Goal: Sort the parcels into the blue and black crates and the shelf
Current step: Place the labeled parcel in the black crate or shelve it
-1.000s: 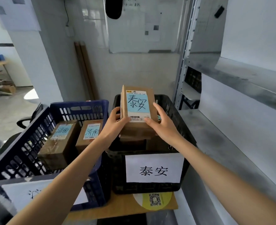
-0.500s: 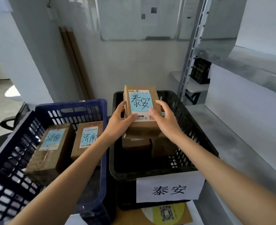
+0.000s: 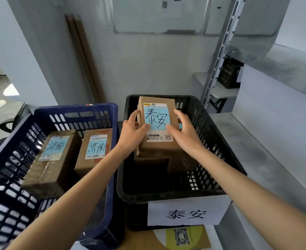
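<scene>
**Head view: 泰安 parcel landing on the black-crate stack**

Both hands are clamping the 泰安 parcel (image 3: 157,147): left hand (image 3: 132,134) wrapping its left edge, right hand (image 3: 184,136) bracketing the right edge, thumbs lying on the blue label (image 3: 156,119). It's apparently resting on other boxes (image 3: 152,160) at the far end of the black crate (image 3: 166,197). My read: stiff cardboard, light, slightly slick, so gripping opposite long edges is looking safest.

Both arms are bare and slim from elbow to wrist, on the near side of the black crate (image 3: 166,197); over it, the left hand (image 3: 132,135) and right hand (image 3: 185,135) are bare too.
</scene>
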